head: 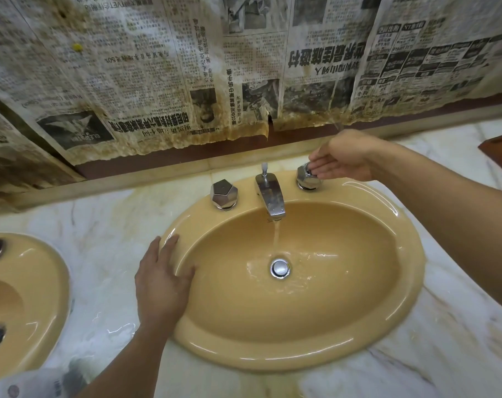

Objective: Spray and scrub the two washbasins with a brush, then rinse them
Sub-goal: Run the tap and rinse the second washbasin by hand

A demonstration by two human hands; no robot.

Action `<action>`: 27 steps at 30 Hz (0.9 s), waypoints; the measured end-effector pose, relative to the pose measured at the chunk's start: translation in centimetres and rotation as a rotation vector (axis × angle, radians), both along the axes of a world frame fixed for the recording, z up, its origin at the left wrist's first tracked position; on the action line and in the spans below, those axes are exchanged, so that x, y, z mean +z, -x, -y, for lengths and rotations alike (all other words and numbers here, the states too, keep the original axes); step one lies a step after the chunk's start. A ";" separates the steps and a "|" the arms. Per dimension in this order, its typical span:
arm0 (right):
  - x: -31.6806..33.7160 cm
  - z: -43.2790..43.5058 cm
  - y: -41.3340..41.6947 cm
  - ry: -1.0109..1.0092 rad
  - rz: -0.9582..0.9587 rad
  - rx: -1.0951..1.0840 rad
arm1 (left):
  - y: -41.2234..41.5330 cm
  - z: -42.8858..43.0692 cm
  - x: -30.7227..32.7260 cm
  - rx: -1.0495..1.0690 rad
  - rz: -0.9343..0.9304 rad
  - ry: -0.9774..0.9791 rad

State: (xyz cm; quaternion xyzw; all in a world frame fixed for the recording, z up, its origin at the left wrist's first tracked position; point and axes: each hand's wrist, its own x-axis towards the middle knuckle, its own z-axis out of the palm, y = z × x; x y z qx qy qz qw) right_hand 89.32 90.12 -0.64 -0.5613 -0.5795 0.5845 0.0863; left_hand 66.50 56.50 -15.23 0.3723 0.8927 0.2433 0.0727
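A mustard-yellow oval washbasin is set in a marble counter. Water runs from its chrome spout and spreads around the chrome drain plug. My left hand lies flat on the basin's left rim, fingers straight, the thumb reaching over the inner wall. My right hand touches the right tap knob with nearly straight fingers. The left tap knob stands free. A second yellow washbasin shows partly at the left edge. No brush is in view.
Stained newspaper sheets cover the wall behind the basins. The marble counter is wet between the basins. A blurred white object with a label sits at the bottom left. A brown wooden edge shows at the right.
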 end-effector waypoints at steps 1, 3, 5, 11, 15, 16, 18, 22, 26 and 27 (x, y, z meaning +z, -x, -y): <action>0.0 0.3 -0.3 0.007 -0.033 -0.005 | 0.0 0.0 0.0 -0.003 -0.002 -0.001; -0.7 0.8 -1.1 0.006 -0.129 -0.069 | 0.0 0.0 0.0 -0.004 -0.003 0.001; -2.0 1.7 -1.7 -0.029 -0.249 -0.240 | 0.0 0.0 0.0 0.003 0.000 0.007; -8.5 9.2 -0.1 0.405 -0.423 -0.422 | -0.1 0.0 0.1 -0.001 -0.004 0.012; -10.2 12.3 3.4 0.776 -0.608 -0.486 | -0.2 0.1 0.1 0.008 -0.003 0.017; -10.2 12.5 3.9 0.799 -0.641 -0.498 | -0.1 0.1 0.1 0.007 -0.003 0.015; -10.1 12.5 4.1 0.842 -0.693 -0.518 | 0.0 0.0 0.0 0.008 0.002 0.013; -9.6 11.8 2.3 0.819 -0.646 -0.476 | 0.0 0.0 -0.1 0.008 -0.003 0.013; -7.4 9.0 -1.2 0.723 -0.528 -0.409 | 0.2 0.0 -0.3 0.001 -0.005 0.010; -6.5 7.8 -1.8 0.672 -0.515 -0.394 | 0.2 0.1 -0.3 0.000 -0.006 0.009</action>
